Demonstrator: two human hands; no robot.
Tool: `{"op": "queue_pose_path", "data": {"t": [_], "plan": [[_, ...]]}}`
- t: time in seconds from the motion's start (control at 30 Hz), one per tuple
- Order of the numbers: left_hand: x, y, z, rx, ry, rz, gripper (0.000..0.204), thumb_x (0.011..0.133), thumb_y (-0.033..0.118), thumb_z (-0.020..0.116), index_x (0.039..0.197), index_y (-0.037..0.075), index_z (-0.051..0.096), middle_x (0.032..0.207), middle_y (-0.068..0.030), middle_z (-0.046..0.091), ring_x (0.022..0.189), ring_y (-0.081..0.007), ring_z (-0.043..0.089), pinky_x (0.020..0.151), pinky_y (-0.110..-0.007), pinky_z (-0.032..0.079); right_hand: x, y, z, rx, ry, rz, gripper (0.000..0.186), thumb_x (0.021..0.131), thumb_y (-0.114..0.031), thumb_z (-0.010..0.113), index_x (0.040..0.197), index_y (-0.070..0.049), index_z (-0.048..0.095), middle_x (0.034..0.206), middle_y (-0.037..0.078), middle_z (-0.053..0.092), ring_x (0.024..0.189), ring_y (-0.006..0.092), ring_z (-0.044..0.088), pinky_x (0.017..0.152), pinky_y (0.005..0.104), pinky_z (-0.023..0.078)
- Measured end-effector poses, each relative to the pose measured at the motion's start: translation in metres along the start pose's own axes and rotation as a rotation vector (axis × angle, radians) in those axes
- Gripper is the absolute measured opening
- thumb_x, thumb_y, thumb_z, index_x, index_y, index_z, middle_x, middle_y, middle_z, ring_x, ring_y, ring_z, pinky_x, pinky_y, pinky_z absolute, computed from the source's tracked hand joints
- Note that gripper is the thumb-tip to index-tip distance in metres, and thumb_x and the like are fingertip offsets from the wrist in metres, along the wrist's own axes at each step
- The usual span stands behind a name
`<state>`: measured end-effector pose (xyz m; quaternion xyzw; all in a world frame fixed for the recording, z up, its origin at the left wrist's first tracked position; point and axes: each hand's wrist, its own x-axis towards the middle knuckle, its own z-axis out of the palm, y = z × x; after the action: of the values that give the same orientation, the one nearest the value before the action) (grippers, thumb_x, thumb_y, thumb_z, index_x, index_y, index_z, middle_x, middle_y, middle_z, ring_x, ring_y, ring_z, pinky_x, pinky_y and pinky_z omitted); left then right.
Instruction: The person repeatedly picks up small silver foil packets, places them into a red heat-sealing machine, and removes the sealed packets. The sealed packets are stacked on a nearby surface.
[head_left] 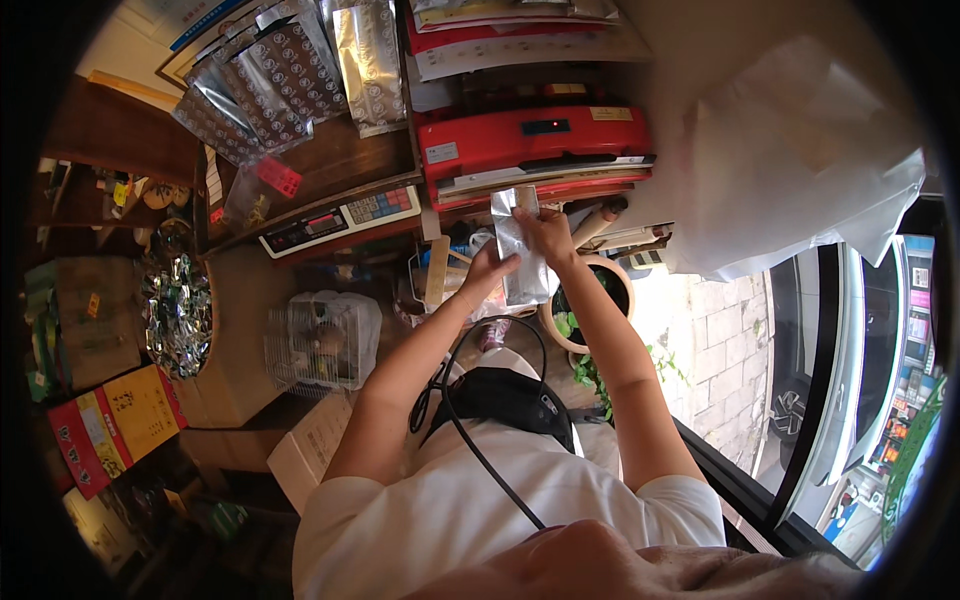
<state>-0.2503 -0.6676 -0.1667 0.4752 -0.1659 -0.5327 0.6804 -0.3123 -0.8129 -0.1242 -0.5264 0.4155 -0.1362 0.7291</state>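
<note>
A silver foil pouch [526,286] is held upright in front of me, its top end close to the front edge of a red sealing machine [480,137]. My left hand [487,272] grips the pouch's left side, with the thumb across its face. At the upper right side, my right hand [548,236] pinches the same pouch near its top. Whether anything is inside the pouch cannot be made out. A small red light shows on the machine's dark display panel.
Left of the machine lies a weighing scale [345,220] with a keypad. Behind it are several patterned foil bags [283,78] on a wooden shelf. A wire cage [325,342] stands low at left, a plant pot [622,290] below my right arm. White plastic sheeting [790,160] hangs at right.
</note>
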Motion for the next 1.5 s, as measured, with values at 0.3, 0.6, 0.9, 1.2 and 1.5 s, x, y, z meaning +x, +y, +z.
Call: {"op": "queue_pose_path", "data": {"t": [0.3, 0.6, 0.9, 1.2, 1.5], "plan": [[0.021, -0.006, 0.001, 0.073, 0.075, 0.024, 0.038, 0.087, 0.018, 0.064, 0.118, 0.002, 0.05, 0.109, -0.0056, 0.059, 0.095, -0.012, 0.055, 0.082, -0.026, 0.044, 0.011, 0.006, 0.008, -0.68, 0.605, -0.748, 0.019, 0.085, -0.011, 0.059, 0.101, -0.001, 0.058, 0.097, 0.015, 0.057, 0.085, 0.0252, 0.056, 0.07, 0.0348, 0.045], [0.027, -0.019, -0.005, 0.063, 0.204, -0.107, 0.035, 0.084, 0.016, 0.064, 0.114, 0.001, 0.052, 0.103, -0.0045, 0.059, 0.093, -0.0111, 0.055, 0.079, -0.025, 0.045, -0.027, -0.011, 0.039, -1.314, 0.243, -0.755, 0.039, 0.091, -0.03, 0.047, 0.127, -0.016, 0.052, 0.138, 0.016, 0.036, 0.131, 0.0382, 0.027, 0.105, 0.0508, 0.022], [0.02, -0.004, -0.004, 0.069, 0.125, 0.041, 0.044, 0.087, 0.028, 0.063, 0.117, -0.001, 0.05, 0.106, -0.0043, 0.058, 0.094, -0.0102, 0.052, 0.084, -0.025, 0.041, 0.004, -0.076, 0.019, -0.974, 0.397, -0.826, 0.029, 0.085, -0.014, 0.054, 0.114, -0.008, 0.057, 0.118, 0.016, 0.048, 0.113, 0.0362, 0.041, 0.092, 0.0462, 0.033], [0.024, 0.005, -0.006, 0.016, 0.071, 0.055, 0.041, 0.088, 0.022, 0.063, 0.119, 0.0, 0.05, 0.109, -0.0043, 0.059, 0.097, -0.0105, 0.053, 0.087, -0.026, 0.042, 0.118, -0.096, -0.018, -1.374, 0.553, -1.017, 0.047, 0.09, -0.04, 0.048, 0.127, -0.011, 0.049, 0.136, 0.019, 0.036, 0.132, 0.0381, 0.025, 0.106, 0.0568, 0.019], [0.023, -0.004, -0.008, 0.006, 0.118, 0.052, 0.038, 0.087, 0.028, 0.064, 0.11, 0.0, 0.053, 0.098, -0.0025, 0.059, 0.088, -0.009, 0.052, 0.078, -0.025, 0.042, 0.117, -0.083, -0.019, -1.371, 0.626, -0.965, 0.048, 0.092, -0.037, 0.044, 0.131, -0.009, 0.044, 0.138, 0.019, 0.033, 0.133, 0.0366, 0.023, 0.106, 0.0555, 0.018]]}}
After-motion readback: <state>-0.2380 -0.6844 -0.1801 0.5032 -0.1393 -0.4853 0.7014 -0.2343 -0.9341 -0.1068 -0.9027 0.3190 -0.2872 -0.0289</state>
